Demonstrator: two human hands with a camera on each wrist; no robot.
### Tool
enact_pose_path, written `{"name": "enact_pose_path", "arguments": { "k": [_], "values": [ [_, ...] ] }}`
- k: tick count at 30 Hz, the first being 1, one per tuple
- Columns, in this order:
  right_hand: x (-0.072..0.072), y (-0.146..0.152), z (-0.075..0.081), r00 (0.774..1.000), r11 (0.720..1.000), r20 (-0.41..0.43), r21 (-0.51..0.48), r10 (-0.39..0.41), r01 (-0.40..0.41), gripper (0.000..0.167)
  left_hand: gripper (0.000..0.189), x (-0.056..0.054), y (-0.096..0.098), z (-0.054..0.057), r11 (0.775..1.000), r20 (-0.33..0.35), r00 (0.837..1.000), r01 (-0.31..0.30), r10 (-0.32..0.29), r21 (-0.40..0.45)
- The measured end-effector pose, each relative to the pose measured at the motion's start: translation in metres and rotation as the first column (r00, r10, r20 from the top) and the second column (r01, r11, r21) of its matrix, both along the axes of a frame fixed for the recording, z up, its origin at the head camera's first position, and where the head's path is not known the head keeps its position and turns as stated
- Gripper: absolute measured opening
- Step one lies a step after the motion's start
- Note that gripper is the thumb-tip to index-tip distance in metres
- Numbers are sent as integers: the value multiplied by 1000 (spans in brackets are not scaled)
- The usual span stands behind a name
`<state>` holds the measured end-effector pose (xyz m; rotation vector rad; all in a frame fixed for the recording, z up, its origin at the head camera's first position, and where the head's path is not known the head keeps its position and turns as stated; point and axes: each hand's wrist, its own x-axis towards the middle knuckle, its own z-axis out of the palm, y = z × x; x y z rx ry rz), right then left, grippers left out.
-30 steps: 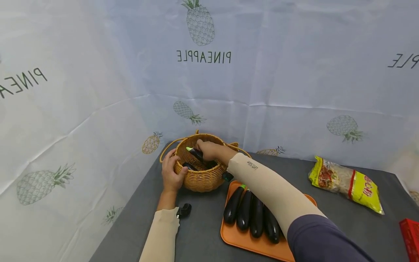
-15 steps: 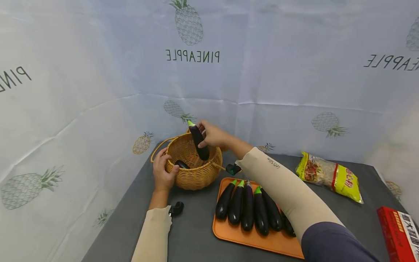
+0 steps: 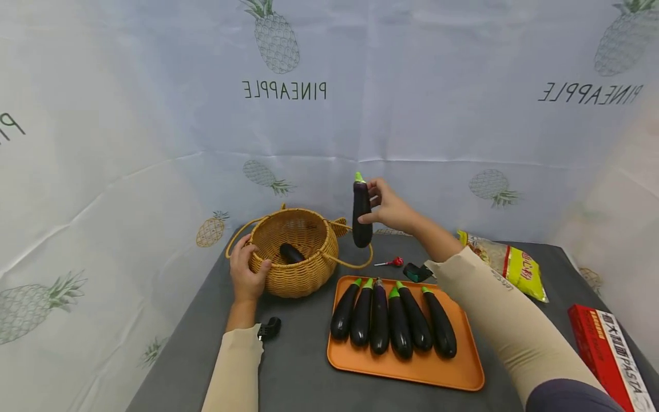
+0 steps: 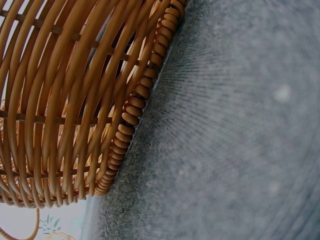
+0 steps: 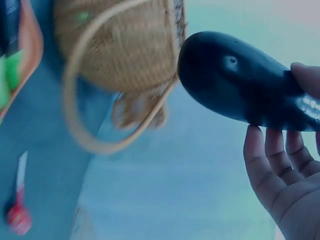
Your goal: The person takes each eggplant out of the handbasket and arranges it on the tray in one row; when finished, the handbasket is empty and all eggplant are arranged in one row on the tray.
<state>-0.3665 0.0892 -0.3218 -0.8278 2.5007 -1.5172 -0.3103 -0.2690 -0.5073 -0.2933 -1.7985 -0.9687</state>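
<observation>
In the head view my right hand (image 3: 393, 207) pinches an eggplant (image 3: 362, 214) between thumb and fingers. It hangs upright in the air, green stem up, to the right of a wicker basket (image 3: 296, 281). The right wrist view shows the rounded end of that eggplant (image 5: 235, 75) with the fingertips along its side. My left hand (image 3: 247, 272) grips the basket's left rim, the thumb towards the front. Another eggplant (image 3: 292, 253) lies inside the basket. Only woven wall (image 4: 60, 100) and table show in the left wrist view, the hand itself hidden.
An orange tray (image 3: 453, 375) with several eggplants (image 3: 379, 320) in a row lies right of the basket. Behind it is a red lollipop (image 3: 397, 261). A yellow food bag (image 3: 525, 269) and a red pasta box (image 3: 599, 343) stand farther right. A pineapple-print curtain (image 3: 412, 126) hangs behind.
My right hand has lifted the eggplant out of the basket and carried it rightward. The left hand has stayed on the rim. The view has turned right, showing more of the tray and the red box.
</observation>
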Motion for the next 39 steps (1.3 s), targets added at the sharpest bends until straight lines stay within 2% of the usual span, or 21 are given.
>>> {"name": "enact_pose_path", "arguments": {
  "k": [7, 13, 18, 21, 28, 34, 39],
  "values": [
    [25, 64, -24, 995, 995, 16, 35, -99, 98, 73, 75, 2, 2, 1, 1000, -10, 1000, 3, -3, 11],
    [45, 113, -53, 981, 978, 28, 90, -190, 187, 78, 73, 2, 2, 2, 1000, 2, 1000, -4, 4, 7],
    [58, 150, -82, 973, 974, 83, 88, -215, 208, 80, 78, 2, 1, 1, 1000, 0, 1000, -9, 9, 16],
    [73, 168, -98, 963, 969, 131, 98, -237, 225, 84, 78, 1, 2, 1, 1000, -1, 1000, -3, 3, 16],
    [104, 189, -123, 937, 953, 203, 165, -285, 255, 88, 78, -2, 1, 0, 1000, -10, 1000, 0, 0, 9],
    [121, 197, -133, 918, 928, 217, 250, -331, 276, 87, 76, -2, 1, 1, 1000, -15, 1000, 0, 0, 13],
    [136, 198, -139, 896, 917, 285, 310, -340, 250, 86, 76, -2, 3, 2, 1000, -19, 1000, 2, -1, 16]
  ]
}}
